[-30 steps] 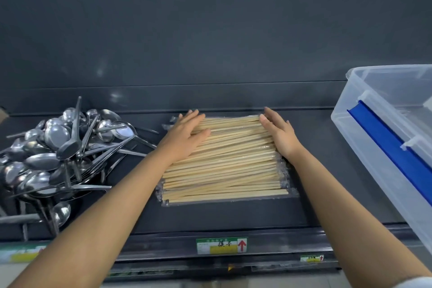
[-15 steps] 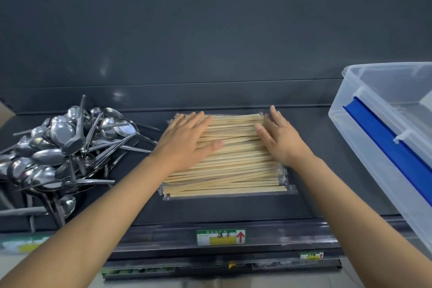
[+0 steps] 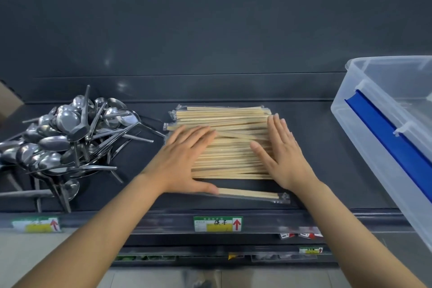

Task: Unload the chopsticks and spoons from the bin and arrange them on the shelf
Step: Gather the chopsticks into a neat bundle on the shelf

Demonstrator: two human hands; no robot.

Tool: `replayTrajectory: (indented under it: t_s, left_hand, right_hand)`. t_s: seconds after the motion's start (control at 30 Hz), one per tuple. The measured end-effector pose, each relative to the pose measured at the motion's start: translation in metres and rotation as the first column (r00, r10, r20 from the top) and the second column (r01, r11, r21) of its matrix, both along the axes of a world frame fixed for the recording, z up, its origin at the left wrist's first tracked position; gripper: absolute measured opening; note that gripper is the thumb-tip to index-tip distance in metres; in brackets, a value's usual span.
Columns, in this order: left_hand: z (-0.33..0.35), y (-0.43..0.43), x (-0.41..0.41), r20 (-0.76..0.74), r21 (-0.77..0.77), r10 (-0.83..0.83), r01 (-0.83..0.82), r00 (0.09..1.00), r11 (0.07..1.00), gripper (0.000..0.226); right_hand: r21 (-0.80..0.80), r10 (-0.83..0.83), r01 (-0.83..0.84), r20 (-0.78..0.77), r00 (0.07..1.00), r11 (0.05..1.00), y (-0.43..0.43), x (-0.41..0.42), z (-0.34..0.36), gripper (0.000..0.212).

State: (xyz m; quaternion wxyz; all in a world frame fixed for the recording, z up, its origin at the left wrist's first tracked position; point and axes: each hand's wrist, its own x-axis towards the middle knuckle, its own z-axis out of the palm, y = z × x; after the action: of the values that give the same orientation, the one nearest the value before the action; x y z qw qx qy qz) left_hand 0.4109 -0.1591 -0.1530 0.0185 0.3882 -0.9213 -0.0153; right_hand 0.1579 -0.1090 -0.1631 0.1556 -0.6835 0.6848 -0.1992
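A flat layer of wrapped wooden chopsticks (image 3: 231, 121) lies in the middle of the dark shelf (image 3: 313, 170). My left hand (image 3: 184, 159) rests flat on the left part of the layer, fingers straight, thumb touching one wrapped pair (image 3: 252, 194) that lies a little apart at the front. On the right end of the chopsticks my right hand (image 3: 282, 154) lies flat with fingers straight. A heap of metal spoons (image 3: 67, 140) sits on the shelf to the left. The clear plastic bin (image 3: 374, 138) with a blue strip stands tilted at the right.
The dark back wall (image 3: 210, 30) rises behind the shelf. Price labels (image 3: 218, 224) with red arrows line the shelf's front rail. A brown cardboard corner (image 3: 9, 103) shows at far left. Lower shelves hold small packets below the rail.
Both hands slid from the far part of the chopstick layer toward the front. One wrapped pair now lies separated from the layer at the front edge, under my left thumb.
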Motion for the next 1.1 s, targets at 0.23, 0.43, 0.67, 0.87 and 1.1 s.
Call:
replayTrajectory:
  t_s: [0.23, 0.43, 0.67, 0.87, 1.1]
  left_hand:
    - [-0.004, 0.009, 0.009, 0.051, 0.041, 0.028, -0.030, 0.998, 0.999, 0.123]
    - [-0.005, 0.008, -0.005, -0.074, -0.009, 0.064, -0.065, 0.995, 0.998, 0.101]
    - [-0.010, 0.015, 0.012, -0.263, 0.161, 0.464, -0.436, 0.846, 0.886, 0.140]
    - [-0.016, 0.019, 0.017, -0.336, 0.169, 0.460, -0.427, 0.822, 0.888, 0.141]
    - [-0.016, 0.008, 0.017, -0.506, 0.405, 0.541, -0.369, 0.672, 0.837, 0.139]
  right_hand:
    - [0.129, -0.029, 0.009, 0.151, 0.988, 0.992, 0.038, 0.015, 0.000, 0.113]
    - [0.126, -0.168, 0.125, 0.435, 0.884, 0.984, 0.037, 0.011, 0.003, 0.084]
    - [0.127, -0.234, 0.197, 0.544, 0.806, 0.972, 0.014, -0.001, 0.005, 0.073]
    - [0.029, -0.265, 0.277, 0.396, 0.879, 0.960, -0.019, 0.006, -0.006, 0.062]
    - [-0.004, -0.387, 0.440, 0.469, 0.794, 0.898, -0.025, 0.004, -0.008, 0.049]
